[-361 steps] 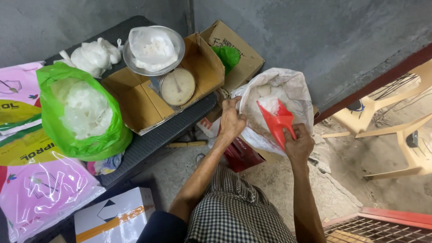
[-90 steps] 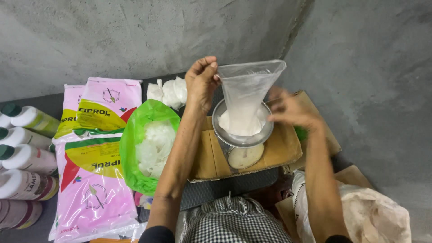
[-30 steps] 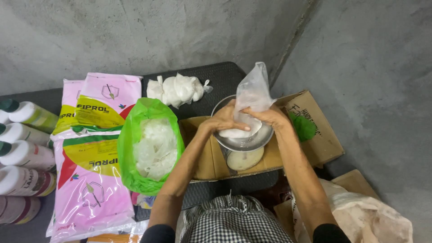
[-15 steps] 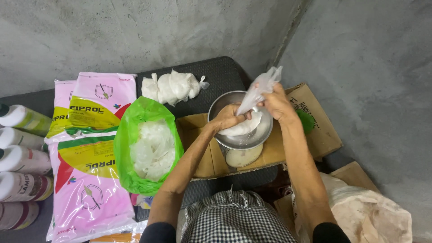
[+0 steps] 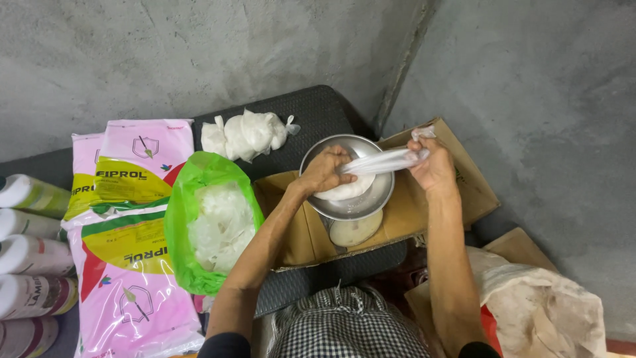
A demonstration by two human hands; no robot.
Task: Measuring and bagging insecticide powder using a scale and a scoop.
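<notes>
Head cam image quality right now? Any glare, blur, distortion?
Head view: soft, even light, no hard shadows; mild sheen on the round steel bowl and glossy pink sacks; left hand, right hand and twisted clear plastic bag sharp, no motion blur; slight wide-angle stretch at edges.

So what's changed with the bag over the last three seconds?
The clear bag went from held open and upright to lowered into the metal bowl, its neck pulled sideways by the right hand; the left hand pins its filled end. The green bag stayed put.
</notes>
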